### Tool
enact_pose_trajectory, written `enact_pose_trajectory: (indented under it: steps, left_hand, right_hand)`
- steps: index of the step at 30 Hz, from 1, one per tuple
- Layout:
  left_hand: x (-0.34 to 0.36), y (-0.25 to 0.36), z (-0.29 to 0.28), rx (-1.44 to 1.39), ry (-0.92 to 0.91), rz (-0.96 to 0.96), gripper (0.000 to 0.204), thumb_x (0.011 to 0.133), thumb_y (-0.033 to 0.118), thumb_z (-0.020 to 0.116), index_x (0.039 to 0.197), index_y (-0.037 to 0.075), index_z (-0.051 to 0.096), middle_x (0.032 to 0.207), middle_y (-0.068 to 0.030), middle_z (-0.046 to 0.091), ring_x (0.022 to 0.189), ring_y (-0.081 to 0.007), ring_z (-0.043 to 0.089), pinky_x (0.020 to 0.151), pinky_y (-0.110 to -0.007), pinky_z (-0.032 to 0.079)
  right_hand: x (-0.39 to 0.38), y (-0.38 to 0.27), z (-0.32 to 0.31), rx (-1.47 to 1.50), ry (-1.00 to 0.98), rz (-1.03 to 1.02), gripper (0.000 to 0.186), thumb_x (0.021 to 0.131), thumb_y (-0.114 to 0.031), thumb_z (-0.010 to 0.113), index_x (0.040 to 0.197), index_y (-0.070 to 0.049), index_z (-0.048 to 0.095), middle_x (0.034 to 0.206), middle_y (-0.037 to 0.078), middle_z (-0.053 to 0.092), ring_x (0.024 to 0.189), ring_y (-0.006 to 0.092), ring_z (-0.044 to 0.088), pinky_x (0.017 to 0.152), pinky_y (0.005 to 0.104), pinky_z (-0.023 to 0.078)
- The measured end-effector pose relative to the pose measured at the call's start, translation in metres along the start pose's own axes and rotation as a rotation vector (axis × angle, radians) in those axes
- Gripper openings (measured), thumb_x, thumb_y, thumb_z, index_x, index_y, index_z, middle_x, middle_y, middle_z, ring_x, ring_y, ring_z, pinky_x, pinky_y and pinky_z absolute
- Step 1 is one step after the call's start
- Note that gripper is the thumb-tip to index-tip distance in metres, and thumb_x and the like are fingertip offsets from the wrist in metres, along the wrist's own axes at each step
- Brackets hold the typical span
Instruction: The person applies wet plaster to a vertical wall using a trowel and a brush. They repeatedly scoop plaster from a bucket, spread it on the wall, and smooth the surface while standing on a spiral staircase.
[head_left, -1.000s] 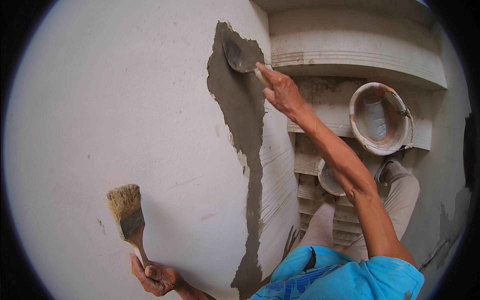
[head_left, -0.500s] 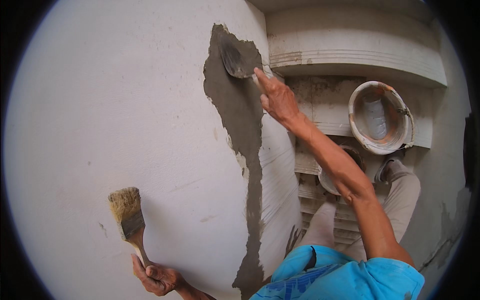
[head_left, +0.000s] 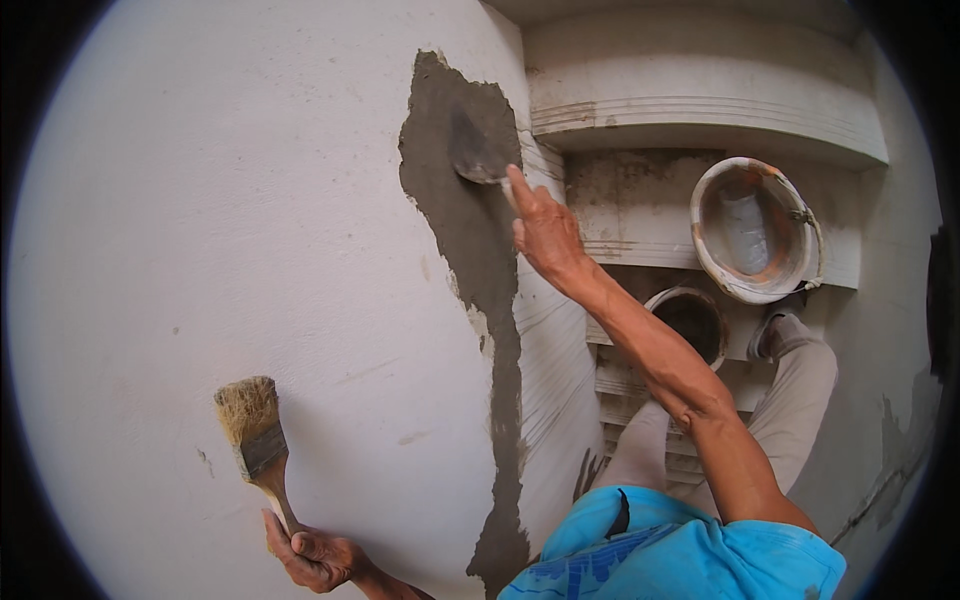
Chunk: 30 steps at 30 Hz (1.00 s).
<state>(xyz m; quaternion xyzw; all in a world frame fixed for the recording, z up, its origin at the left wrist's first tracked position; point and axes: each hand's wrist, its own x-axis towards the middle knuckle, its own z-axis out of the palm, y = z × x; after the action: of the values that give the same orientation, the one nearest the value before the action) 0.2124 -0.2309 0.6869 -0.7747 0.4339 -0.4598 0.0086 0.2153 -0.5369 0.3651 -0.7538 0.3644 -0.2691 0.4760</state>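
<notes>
My right hand (head_left: 545,230) grips the handle of a metal trowel (head_left: 480,150), index finger extended along it, its blade on a long, ragged strip of wet grey mortar (head_left: 445,200) on the white wall (head_left: 250,200). My left hand (head_left: 310,555), low on the left, holds a wooden-handled paintbrush (head_left: 260,430) upright with its stained bristles at the top, beside the wall.
Steps (head_left: 700,85) run down at the right. On them stand a stained bucket (head_left: 750,225) with a pale cylindrical object inside and a second bucket (head_left: 690,320), partly behind my right forearm. My legs are below, and another wall (head_left: 890,300) bounds the far right.
The trowel and my right hand have moved down along the mortar patch. More of the lower bucket shows. My left hand and the brush have stayed almost in place.
</notes>
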Motion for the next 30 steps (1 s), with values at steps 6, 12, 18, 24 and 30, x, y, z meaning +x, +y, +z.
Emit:
enact_pose_trajectory:
  steps: [6,12,18,24,30]
  left_hand:
    - [-0.001,-0.004,-0.005,0.019,-0.008,-0.016,0.050,0.113,0.025,0.038,0.119,-0.019,0.060,0.118,-0.0262,0.070,0.092,-0.0253,0.071,0.074,-0.033,0.057]
    - [0.001,0.004,0.003,-0.020,0.023,-0.058,0.049,0.113,0.026,0.040,0.114,-0.017,0.062,0.112,-0.0298,0.071,0.095,-0.0355,0.073,0.086,-0.040,0.058]
    - [0.000,0.002,-0.003,0.008,0.012,-0.084,0.049,0.113,0.026,0.039,0.114,-0.018,0.062,0.111,-0.0302,0.071,0.095,-0.0369,0.073,0.087,-0.042,0.058]
    - [-0.002,-0.001,0.003,-0.030,0.031,-0.037,0.050,0.113,0.025,0.038,0.116,-0.020,0.060,0.116,-0.0295,0.069,0.094,-0.0312,0.072,0.082,-0.038,0.058]
    - [-0.001,-0.002,-0.003,0.012,0.010,0.003,0.050,0.114,0.022,0.035,0.121,-0.023,0.056,0.125,-0.0283,0.066,0.094,-0.0207,0.070,0.076,-0.029,0.059]
  right_hand:
    - [0.006,0.026,0.000,0.170,0.039,-0.023,0.066,0.085,-0.005,0.059,0.149,-0.002,0.042,0.097,0.029,0.062,0.088,0.0470,0.066,0.079,0.0515,0.054]
    - [0.015,-0.004,-0.011,0.133,0.061,-0.163,0.070,0.079,-0.002,0.060,0.148,-0.005,0.046,0.093,0.025,0.062,0.084,0.0456,0.065,0.078,0.0512,0.054]
    - [-0.031,0.002,-0.028,0.294,-0.059,-0.189,0.074,0.076,-0.002,0.060,0.149,-0.007,0.047,0.099,0.026,0.067,0.087,0.0441,0.067,0.081,0.0486,0.054]
    - [0.053,0.018,-0.025,0.287,0.087,-0.165,0.073,0.074,0.000,0.057,0.146,-0.005,0.050,0.105,0.029,0.068,0.090,0.0454,0.066,0.085,0.0462,0.053]
    - [0.016,0.018,-0.021,0.245,-0.032,-0.310,0.072,0.076,0.002,0.058,0.146,-0.009,0.051,0.102,0.024,0.069,0.089,0.0427,0.067,0.081,0.0503,0.052]
